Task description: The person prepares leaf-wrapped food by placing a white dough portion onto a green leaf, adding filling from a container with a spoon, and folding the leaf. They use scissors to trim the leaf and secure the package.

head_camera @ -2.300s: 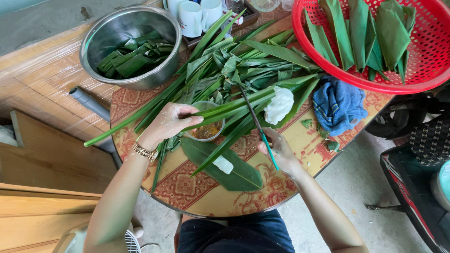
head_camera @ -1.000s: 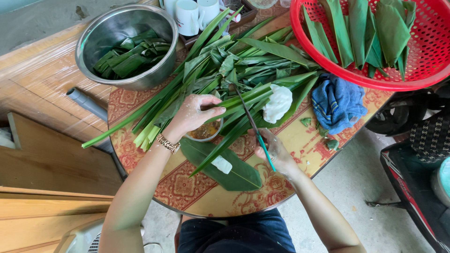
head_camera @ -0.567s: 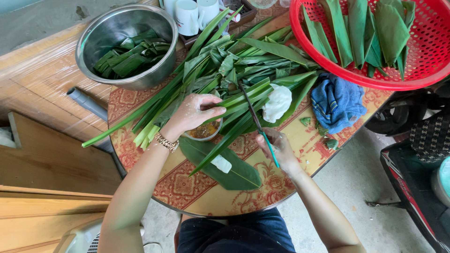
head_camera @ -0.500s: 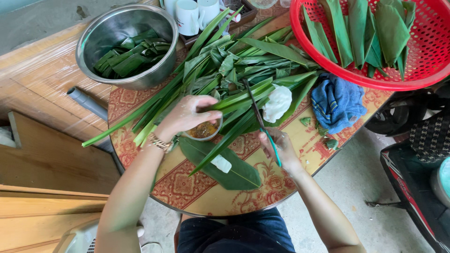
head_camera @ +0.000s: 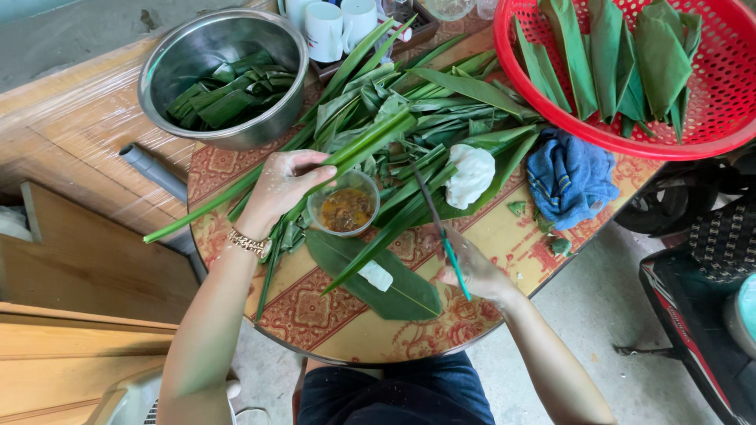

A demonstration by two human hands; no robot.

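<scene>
My left hand [head_camera: 281, 185] grips a long narrow green leaf [head_camera: 236, 189] that runs from the table's left edge up toward the leaf pile. Just right of it stands a small clear cup of brown filling [head_camera: 344, 208]. My right hand [head_camera: 471, 267] holds a thin utensil with a green handle [head_camera: 441, 233], its dark tip pointing up over the leaves. Between my hands lies a broad flat leaf [head_camera: 370, 275] with a small white lump of dough [head_camera: 376, 275] on it. A larger white dough ball [head_camera: 470, 174] rests on the leaf pile.
A steel bowl [head_camera: 223, 75] of folded leaves stands at the back left. A red plastic basket [head_camera: 630, 71] of folded leaves sits at the back right, a blue cloth [head_camera: 570, 176] below it. White mugs [head_camera: 327, 24] stand at the back. The round patterned table [head_camera: 480, 236] drops off near my knees.
My left hand has shifted along the long leaf beside the filling cup. My right hand has stayed in place with the utensil.
</scene>
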